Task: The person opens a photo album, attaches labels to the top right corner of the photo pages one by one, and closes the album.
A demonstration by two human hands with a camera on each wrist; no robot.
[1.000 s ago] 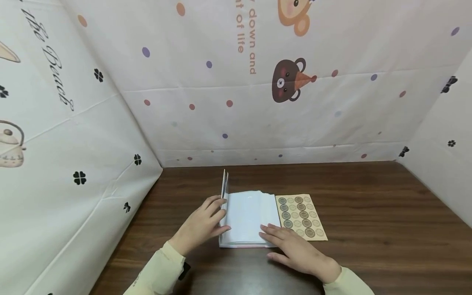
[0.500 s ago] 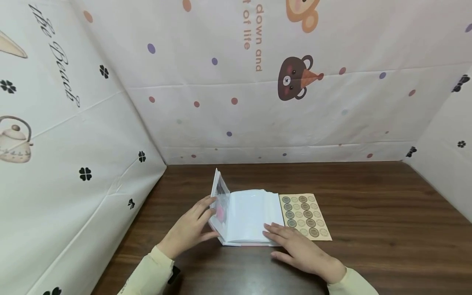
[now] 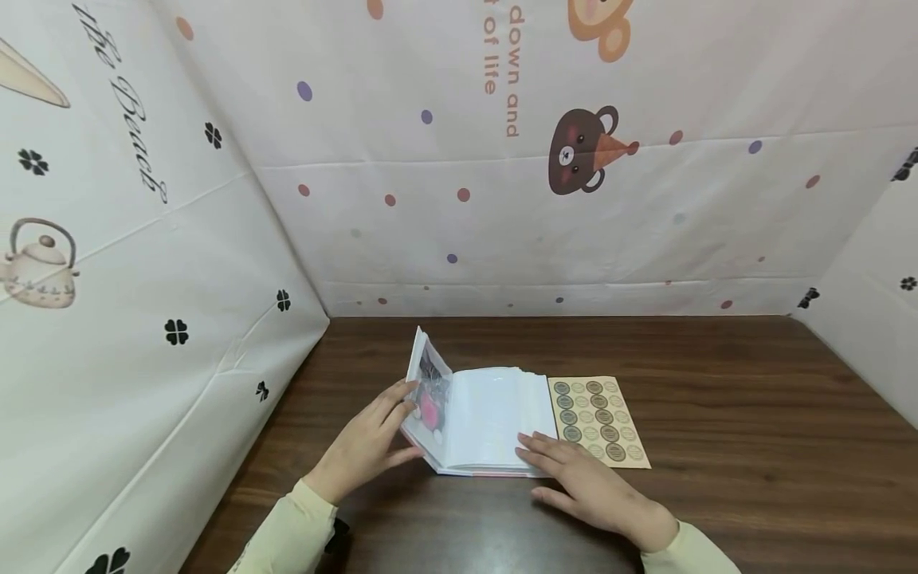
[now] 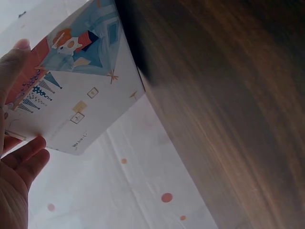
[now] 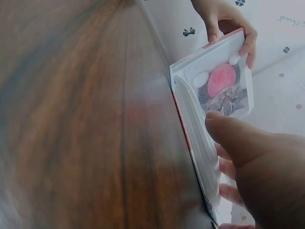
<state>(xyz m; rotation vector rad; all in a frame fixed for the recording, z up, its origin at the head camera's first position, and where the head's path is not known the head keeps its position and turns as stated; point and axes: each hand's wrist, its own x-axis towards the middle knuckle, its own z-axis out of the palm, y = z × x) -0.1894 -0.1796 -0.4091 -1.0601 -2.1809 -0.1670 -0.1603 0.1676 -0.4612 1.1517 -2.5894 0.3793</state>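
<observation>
A photo album [image 3: 488, 418] lies spread on the table, its block of white sleeve pages flat. My left hand [image 3: 366, 442] holds the front cover [image 4: 86, 86], which stands tilted to the left. Its outside carries a coloured printed picture. In the right wrist view, the left hand [image 5: 228, 21] has fingers over the cover's edge, and a photo [image 5: 219, 86] with a cat and a pink round shape shows inside. My right hand [image 3: 595, 486] rests with fairly straight fingers on the right-hand part of the pages.
A tan sheet of round stickers [image 3: 598, 422] lies against the album's right side, partly behind the right hand. Brown wood-grain table [image 3: 753, 430] stretches around them. Printed white cloth [image 3: 402, 223] hangs at the back and sides.
The album's cover has swung left from nearly upright to a leftward tilt, the left hand going with it, and the photo inside has come into sight. The right hand stays on the pages.
</observation>
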